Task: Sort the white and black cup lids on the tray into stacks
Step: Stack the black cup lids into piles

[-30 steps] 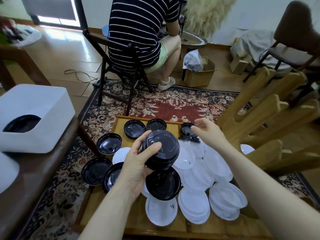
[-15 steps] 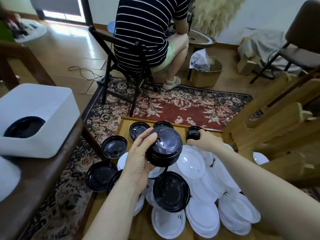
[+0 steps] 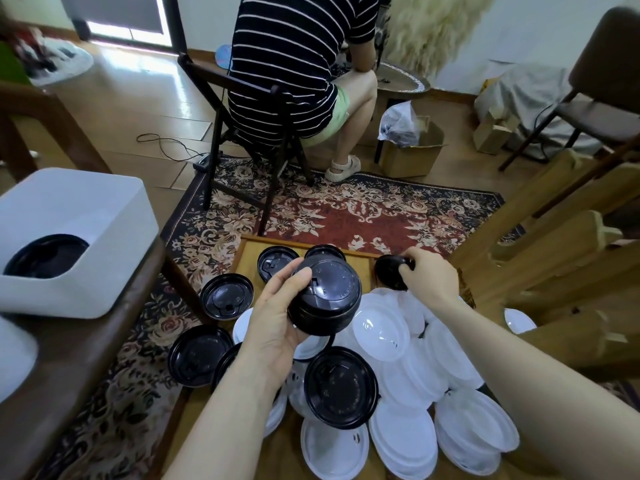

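My left hand grips a stack of black lids above the wooden tray. My right hand pinches a single black lid at the tray's far right, tilted up off the surface. A heap of white lids fills the tray's middle and right. One black lid lies on top of the white ones near me. Two more black lids lie at the tray's far edge. Other black lids spread over the tray's left side and rim.
A white box with a black lid inside sits on a dark wooden bench at my left. A person in a striped shirt sits on a chair ahead. Wooden furniture stands close on the right. A patterned rug lies beneath.
My right hand reached to the far right black lid, closed on it and tilted it up. My left hand kept the black stack, turning it slightly.
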### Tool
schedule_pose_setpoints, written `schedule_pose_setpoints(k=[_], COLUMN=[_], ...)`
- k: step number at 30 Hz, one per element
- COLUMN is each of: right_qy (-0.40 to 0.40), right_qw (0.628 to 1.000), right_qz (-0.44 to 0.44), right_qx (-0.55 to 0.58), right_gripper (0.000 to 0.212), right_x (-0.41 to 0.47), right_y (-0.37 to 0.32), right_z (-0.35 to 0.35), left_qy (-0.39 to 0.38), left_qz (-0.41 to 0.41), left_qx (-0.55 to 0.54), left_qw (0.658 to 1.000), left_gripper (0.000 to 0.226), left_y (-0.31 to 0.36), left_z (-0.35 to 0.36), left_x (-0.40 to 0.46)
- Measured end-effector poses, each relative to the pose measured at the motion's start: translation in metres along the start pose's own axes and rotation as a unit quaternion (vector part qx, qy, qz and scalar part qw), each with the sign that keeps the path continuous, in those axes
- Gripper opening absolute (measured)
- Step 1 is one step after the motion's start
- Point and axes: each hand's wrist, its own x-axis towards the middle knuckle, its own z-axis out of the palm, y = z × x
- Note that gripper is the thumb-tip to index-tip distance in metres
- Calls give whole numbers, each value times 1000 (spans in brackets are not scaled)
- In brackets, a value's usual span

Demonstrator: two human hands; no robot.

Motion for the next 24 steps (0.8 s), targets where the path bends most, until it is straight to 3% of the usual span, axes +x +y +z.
schedule_pose_setpoints(k=[4,8,10,13,16,24], right_qy=[111,125,87,6,-34,-77], right_qw=[984,907,897,888,874,868], right_qz=[-19,-99,-164,-213,-239,-196], right_qx=[139,391,401,408,421,449], right_gripper=[16,32,36,23,35,17], right_x=[-16,-55,-77,-96,-105,-114], right_y=[-21,-57,-66,-66,-61,-65], right_z=[-28,-48,-48,-41,-37,-36], left_qy=[-6,-17,-17,-14,-14,-33], left_qz=[-10,-14,-8,-7,-5,-4], left_qx=[10,22,23,24,25,32], left_qw=[1000,1000,1000,1000,1000,999], left_gripper=[39,32,36,38,34,36], left_y=[-2,-6,-6,-7,-6,-4], left_z=[-1,1,2,2,0,0], left_x=[1,1,0,-1,-3,-10])
